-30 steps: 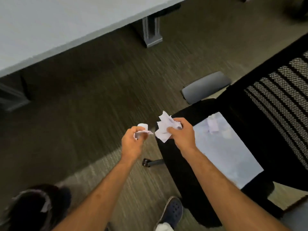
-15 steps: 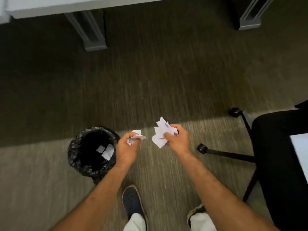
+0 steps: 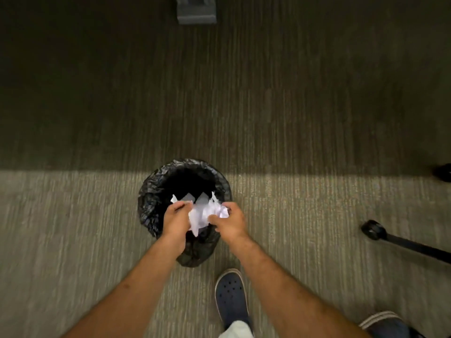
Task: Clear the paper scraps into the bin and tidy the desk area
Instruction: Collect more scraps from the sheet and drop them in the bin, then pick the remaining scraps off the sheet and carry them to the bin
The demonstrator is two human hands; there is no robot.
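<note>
Two hands, left (image 3: 176,219) and right (image 3: 229,222), poised over round black-lined bin (image 3: 151,191). Fingers clenched on crumpled white paper scraps (image 3: 203,214). Dark blue perforated clog (image 3: 230,293) just beside, on striped carpet floor (image 3: 305,142).

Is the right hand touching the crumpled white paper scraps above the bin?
Touching. The head view shows the right hand closed on the crumpled white paper scraps, above the black-lined round bin.

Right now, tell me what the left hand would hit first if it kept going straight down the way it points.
The left hand, gripping paper scraps, is over the open bin. Going straight down it would likely pass the rim and meet the black liner or paper inside; depth is hard to judge from above.
</note>
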